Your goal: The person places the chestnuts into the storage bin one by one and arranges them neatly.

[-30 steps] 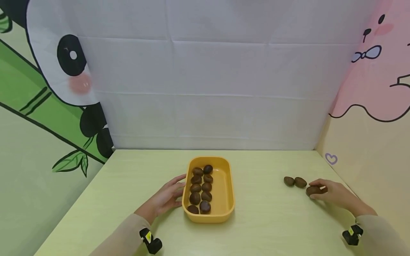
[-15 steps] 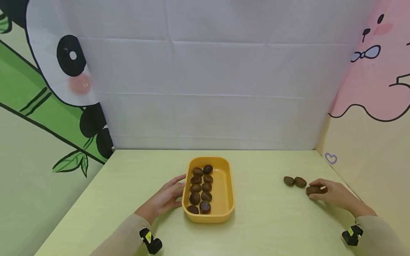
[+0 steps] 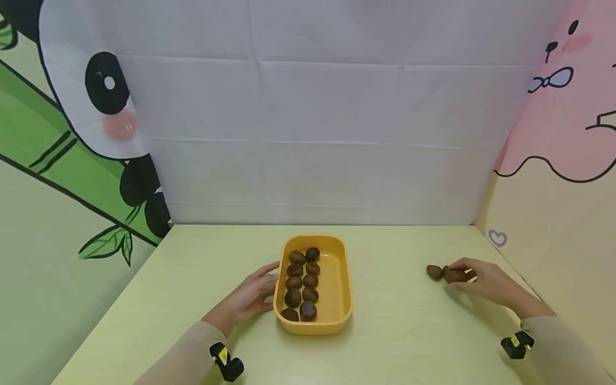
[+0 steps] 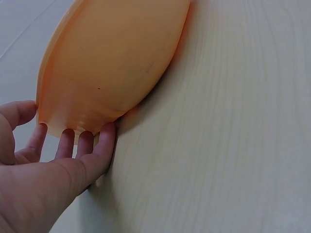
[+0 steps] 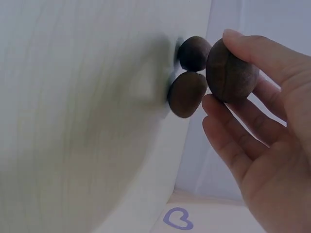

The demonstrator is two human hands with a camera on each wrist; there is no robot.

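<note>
My right hand pinches a brown chestnut between thumb and fingers, clear of the table in the right wrist view. Close by on the tabletop lie two more chestnuts, the left one in plain sight, the other partly hidden in the head view. A yellow rectangular tray stands mid-table with two columns of chestnuts along its left half. At the tray's left wall rests my left hand, fingertips against the outside and thumb near the rim.
The pale wooden table runs back to a white cloth. Cartoon-painted walls flank it, green on the left and pink and cream on the right. Black cameras are strapped to both wrists.
My right hand has moved left and slightly away with its chestnut, now over the nearer of the two others. The left hand and the tray have stayed put.
</note>
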